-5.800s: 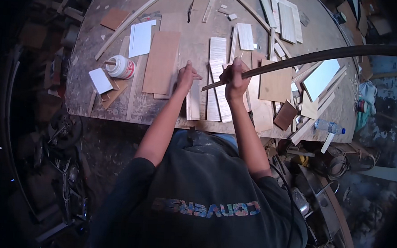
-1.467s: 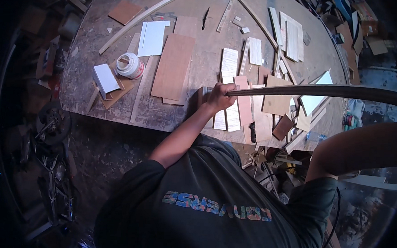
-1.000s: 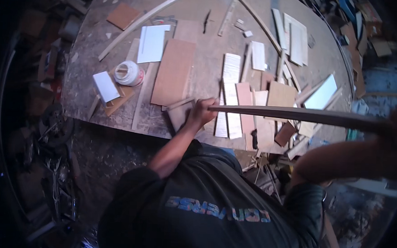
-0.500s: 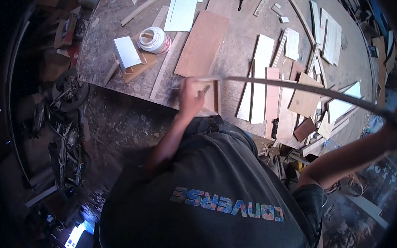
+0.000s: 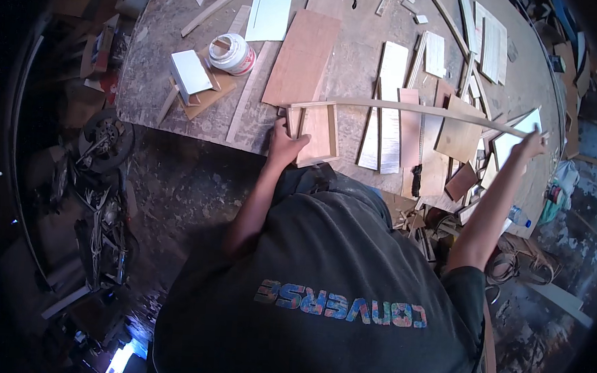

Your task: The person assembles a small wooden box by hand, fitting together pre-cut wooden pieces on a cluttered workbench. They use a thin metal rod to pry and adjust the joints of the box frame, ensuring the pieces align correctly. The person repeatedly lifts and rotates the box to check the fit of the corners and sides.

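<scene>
My left hand [image 5: 287, 144] grips the near left side of a shallow wooden box [image 5: 336, 136], thumb over the inside and fingers round the outer wall. The box sits at the table's near edge, against my body, with a thin bottom and low walls. My right hand [image 5: 531, 143], stretched out to the right, is closed on one end of a long, narrow wooden strip [image 5: 424, 110]. This strip runs leftward above several boards to the box's far wall. Whether it rests on that wall or lies just against it, I cannot tell.
A reddish-brown board [image 5: 304, 58] lies beyond the box. Left of it stand a white tub [image 5: 232, 55] and a small white-topped piece [image 5: 191, 73]. Several boards, including a plywood piece [image 5: 459, 131], lie to the right. A motorcycle [image 5: 102, 196] is on the floor at left.
My right hand has moved left and away from me, bringing the strip over the box's far wall. A small dark thing earlier by my left fingers no longer shows.
</scene>
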Tool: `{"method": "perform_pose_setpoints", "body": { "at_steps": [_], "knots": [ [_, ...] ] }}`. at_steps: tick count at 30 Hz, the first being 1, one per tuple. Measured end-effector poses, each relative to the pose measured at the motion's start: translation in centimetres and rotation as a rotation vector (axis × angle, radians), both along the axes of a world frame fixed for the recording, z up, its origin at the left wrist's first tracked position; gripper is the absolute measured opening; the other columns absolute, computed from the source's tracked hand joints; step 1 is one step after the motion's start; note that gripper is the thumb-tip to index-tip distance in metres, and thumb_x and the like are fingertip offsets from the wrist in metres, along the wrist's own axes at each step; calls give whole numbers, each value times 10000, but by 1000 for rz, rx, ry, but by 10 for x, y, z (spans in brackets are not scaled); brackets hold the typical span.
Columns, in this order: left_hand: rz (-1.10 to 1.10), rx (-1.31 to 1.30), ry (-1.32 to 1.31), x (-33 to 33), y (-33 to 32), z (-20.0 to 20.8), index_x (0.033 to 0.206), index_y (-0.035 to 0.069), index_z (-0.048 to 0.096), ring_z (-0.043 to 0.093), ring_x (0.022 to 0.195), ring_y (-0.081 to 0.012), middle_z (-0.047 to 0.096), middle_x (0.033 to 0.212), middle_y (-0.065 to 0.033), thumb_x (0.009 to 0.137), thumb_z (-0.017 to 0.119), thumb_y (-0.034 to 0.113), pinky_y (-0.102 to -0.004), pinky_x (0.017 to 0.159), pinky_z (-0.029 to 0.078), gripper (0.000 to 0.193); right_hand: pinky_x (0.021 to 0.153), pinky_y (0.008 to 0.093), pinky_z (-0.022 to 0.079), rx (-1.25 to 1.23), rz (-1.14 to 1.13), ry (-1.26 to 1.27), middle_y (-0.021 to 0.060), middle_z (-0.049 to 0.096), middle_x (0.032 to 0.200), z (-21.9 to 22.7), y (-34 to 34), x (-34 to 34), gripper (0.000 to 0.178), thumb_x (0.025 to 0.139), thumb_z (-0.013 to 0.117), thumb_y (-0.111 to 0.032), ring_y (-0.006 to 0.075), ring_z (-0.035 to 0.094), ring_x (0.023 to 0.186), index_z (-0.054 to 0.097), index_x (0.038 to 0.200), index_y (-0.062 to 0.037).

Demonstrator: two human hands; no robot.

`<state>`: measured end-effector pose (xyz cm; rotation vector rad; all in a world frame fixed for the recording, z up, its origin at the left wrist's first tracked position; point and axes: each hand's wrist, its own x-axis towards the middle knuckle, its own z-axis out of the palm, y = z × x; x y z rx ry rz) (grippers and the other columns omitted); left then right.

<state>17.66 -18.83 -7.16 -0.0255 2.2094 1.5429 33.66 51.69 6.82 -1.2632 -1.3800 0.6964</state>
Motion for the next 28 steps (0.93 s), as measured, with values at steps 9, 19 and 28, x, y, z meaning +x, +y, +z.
{"method": "perform_pose_setpoints", "body": {
  "at_steps": [9, 19, 28],
  "knots": [
    [-99, -57, 110, 5, 22, 14, 1179, -28, 514, 674, 972, -188, 685, 1046, -123, 786, 786, 91, -357, 854, 537, 493, 762, 319, 532, -798, 1403, -368, 70, 625, 1093, -60, -447, -81, 343, 978, 620, -202, 154, 609, 996, 562, 1282, -55],
    [-170, 368, -93, 7, 38, 52, 1367, 3, 467, 618, 1101, -183, 616, 1208, -104, 859, 641, 118, -355, 855, 545, 549, 557, 303, 509, -1029, 1216, -215, 99, 663, 821, -94, -509, -110, 393, 914, 708, -241, 146, 643, 669, 591, 1152, 49],
    [127, 156, -254, -1, 33, 32, 1268, 111, 606, 588, 890, -110, 620, 1015, -19, 1014, 570, 469, -306, 617, 558, 440, 613, 325, 532, -1094, 1134, -113, 59, 658, 832, -107, -506, -103, 307, 964, 600, -247, 154, 627, 710, 650, 1176, -30]
  ]
}}
